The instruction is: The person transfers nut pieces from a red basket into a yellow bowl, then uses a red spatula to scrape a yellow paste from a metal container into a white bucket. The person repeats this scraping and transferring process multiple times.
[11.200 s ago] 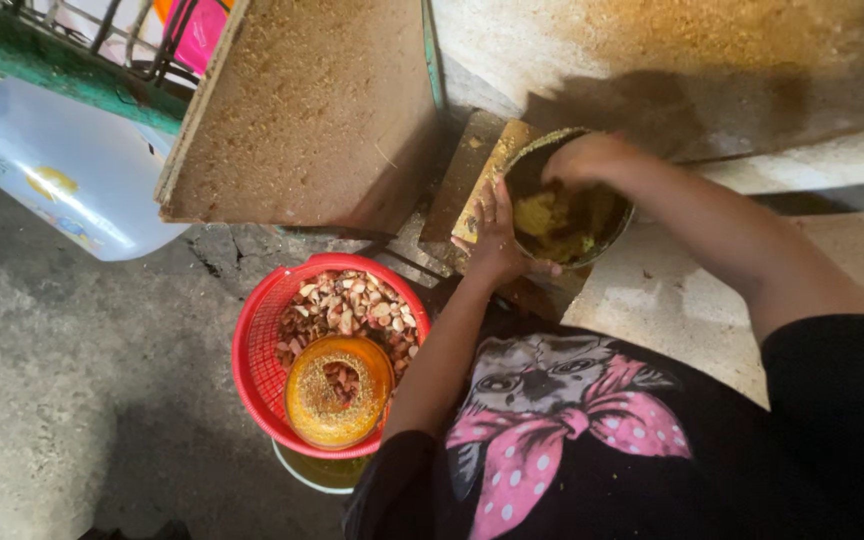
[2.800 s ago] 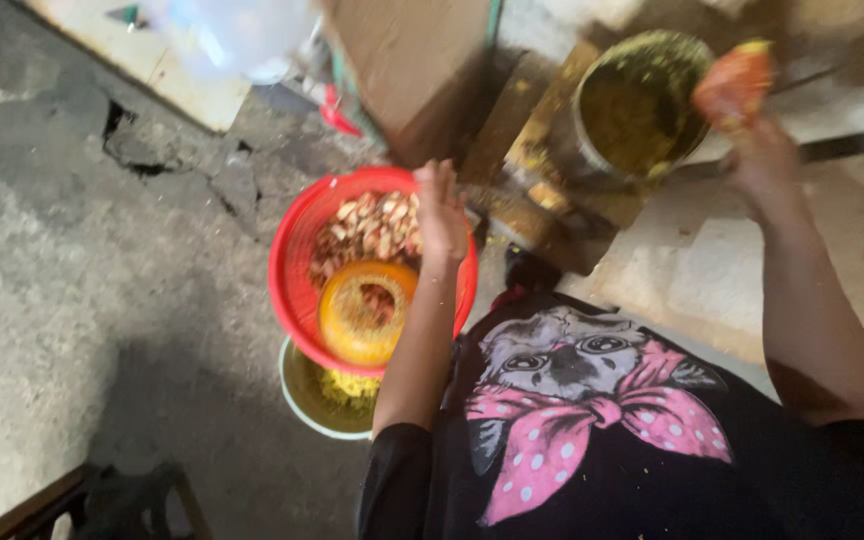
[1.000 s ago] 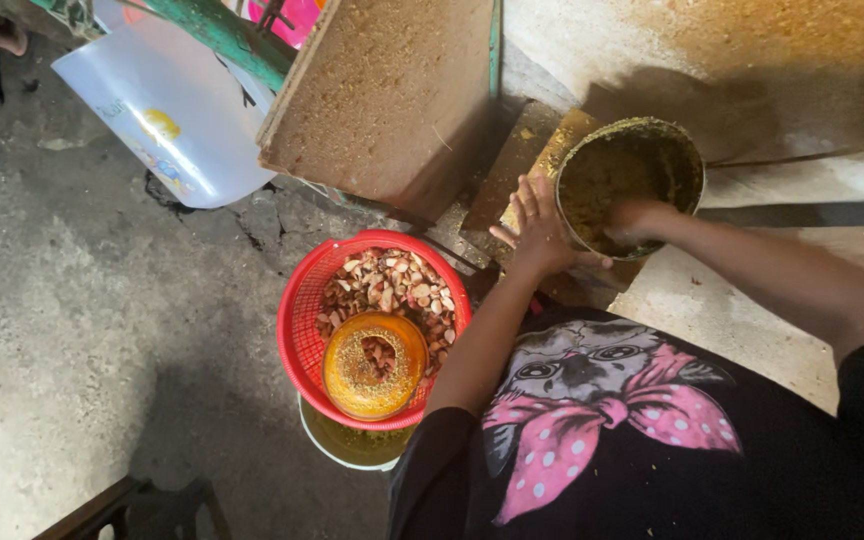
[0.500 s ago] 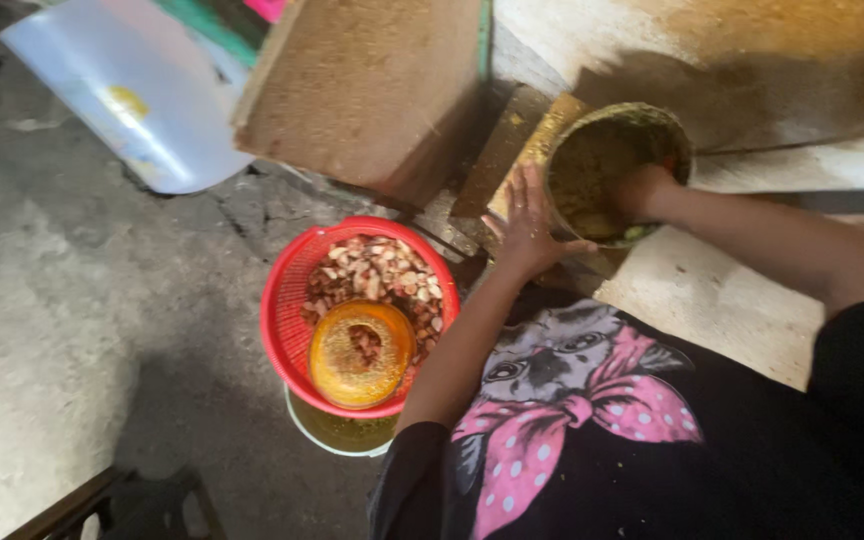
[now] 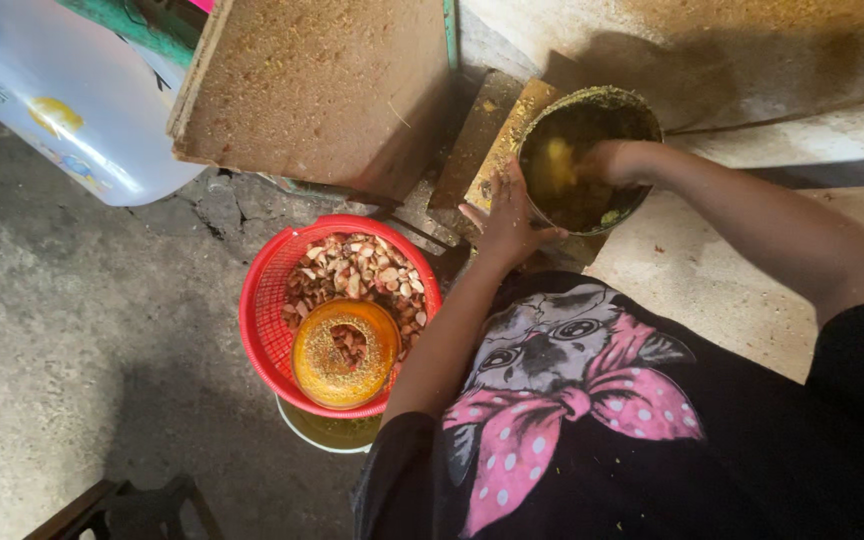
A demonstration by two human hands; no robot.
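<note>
Yellow-green mash coats the inside of the round, dark metal pot (image 5: 592, 110), which stands at the far right of the scene, against a narrow, yellow-stained wooden block (image 5: 505, 140). The right hand (image 5: 612, 162) reaches down into this pot from the right; its fingers are buried in the mash, so I cannot tell whether they are apart or together. The left hand (image 5: 504, 212) rests against the pot's near left rim, its fingers (image 5: 512, 180) spread apart and pressed flat on the outside wall — steadying, not clamped around anything.

Left of the left forearm sits a round red plastic basket (image 5: 264, 310) with a perforated wall, filled with pale brown and cream nut pieces (image 5: 357, 272). On top of these pieces, toward the basket's near side, lies a small orange plastic bowl (image 5: 344, 352) dusted with yellow crumbs, with a few pieces inside. The basket rests on a white-rimmed bucket (image 5: 330, 436), of which only a near sliver shows.

Beyond the basket a large, flat brown board (image 5: 322, 90), speckled with yellow dust, leans at the far side. At the far left lies a translucent white plastic jerrycan (image 5: 62, 100) on the grey concrete floor (image 5: 82, 330). A black shirt with a pink dotted bow print (image 5: 572, 410) fills the near right.
</note>
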